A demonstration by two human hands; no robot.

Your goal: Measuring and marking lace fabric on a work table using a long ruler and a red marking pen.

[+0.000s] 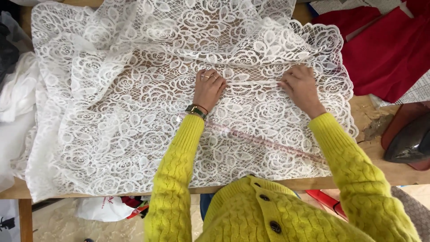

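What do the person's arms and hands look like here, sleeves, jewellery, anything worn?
Both arms wear long sleeves of a bright yellow-green cable-knit cardigan with ribbed cuffs and dark buttons down the front. The left hand has rings on its fingers, and a wristwatch with a dark face and gold-toned case sits at that wrist. The right hand shows no jewellery in this view.

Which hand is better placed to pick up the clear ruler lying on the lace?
Left, probably. The left hand rests flat on the lace just above the ruler's near end; the right hand pinches a fold, farther from it.
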